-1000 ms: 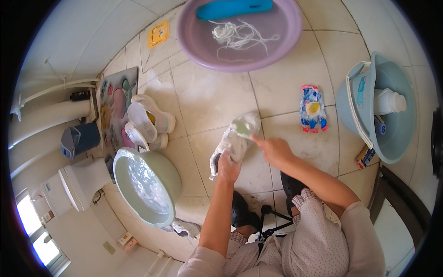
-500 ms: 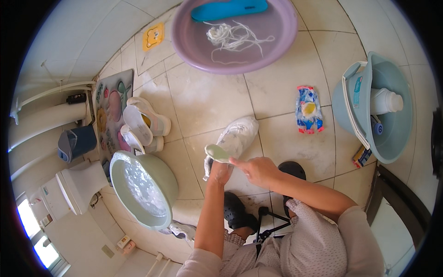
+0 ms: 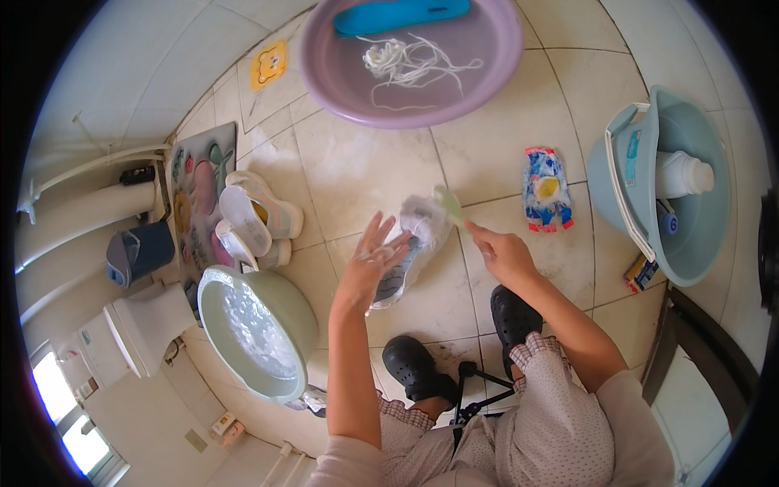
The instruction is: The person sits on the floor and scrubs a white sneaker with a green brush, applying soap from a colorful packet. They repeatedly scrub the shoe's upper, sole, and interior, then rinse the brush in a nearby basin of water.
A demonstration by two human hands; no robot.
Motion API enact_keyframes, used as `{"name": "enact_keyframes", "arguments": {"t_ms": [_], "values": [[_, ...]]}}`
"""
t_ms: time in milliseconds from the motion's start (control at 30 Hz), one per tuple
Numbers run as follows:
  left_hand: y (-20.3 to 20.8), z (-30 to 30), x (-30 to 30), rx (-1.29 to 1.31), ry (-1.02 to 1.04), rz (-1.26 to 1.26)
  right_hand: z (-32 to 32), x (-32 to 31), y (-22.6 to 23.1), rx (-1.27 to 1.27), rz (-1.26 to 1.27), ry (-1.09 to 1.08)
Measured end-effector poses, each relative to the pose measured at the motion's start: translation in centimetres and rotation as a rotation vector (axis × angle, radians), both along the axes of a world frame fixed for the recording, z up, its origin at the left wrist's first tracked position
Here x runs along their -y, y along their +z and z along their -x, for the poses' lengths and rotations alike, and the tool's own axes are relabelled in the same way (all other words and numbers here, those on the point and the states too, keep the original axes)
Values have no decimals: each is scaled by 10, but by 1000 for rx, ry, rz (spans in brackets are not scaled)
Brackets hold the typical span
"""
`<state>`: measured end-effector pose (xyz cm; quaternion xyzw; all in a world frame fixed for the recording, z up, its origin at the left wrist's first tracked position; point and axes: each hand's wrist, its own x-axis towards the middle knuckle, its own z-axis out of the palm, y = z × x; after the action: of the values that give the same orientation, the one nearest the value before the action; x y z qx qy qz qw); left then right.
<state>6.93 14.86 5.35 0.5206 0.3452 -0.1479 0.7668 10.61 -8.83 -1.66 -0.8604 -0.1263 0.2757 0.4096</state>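
A light grey-white sneaker [image 3: 422, 247] without laces stands on the tiles before me, its inside visible. Over its left side my left hand [image 3: 375, 261] is held with spread fingers, wet and flecked with suds. It grips nothing, and whether it touches the shoe I cannot tell. My right hand [image 3: 505, 256] is closed on the handle of a pale green brush [image 3: 449, 204]. The brush's head is at the sneaker's far right edge; its bristles are hard to make out.
To my left stands a pale green basin [image 3: 312, 325] of sudsy water, beside a pair of light shoes [image 3: 247, 215]. A purple basin [image 3: 414, 120] ahead holds white laces [image 3: 414, 65] and a blue insole [image 3: 398, 16]. A packet [image 3: 548, 191] and a blue-grey bucket [image 3: 704, 227] are at right.
My left hand has opened and come up over the sneaker's left side. The brush has moved right and away from me with my right hand. The sneaker has turned to show its inside.
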Motion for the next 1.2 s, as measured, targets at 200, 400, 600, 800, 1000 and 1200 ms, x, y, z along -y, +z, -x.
{"name": "enact_keyframes", "arguments": {"t_ms": [200, 400, 600, 800, 1000, 1200], "values": [[-103, -13, -11, 139, -601, -864, -1, 3, 5, -115, -159, -217], [-113, -18, 1, -221, -195, -565, 23, -14, 20, -92, -94, -37], [-79, -5, -8, 18, 523, 103, 1, -42, 32, 86, -139, 62], [-28, -1, -69, -270, -189, -1018, -13, -58, 40, -36, -179, -55], [-60, 45, -95, -140, 466, -274, 10, -65, 41, -14, -175, 121], [-81, 90, -71, -101, 738, 103, 29, -116, 73, 62, 69, 627]]}}
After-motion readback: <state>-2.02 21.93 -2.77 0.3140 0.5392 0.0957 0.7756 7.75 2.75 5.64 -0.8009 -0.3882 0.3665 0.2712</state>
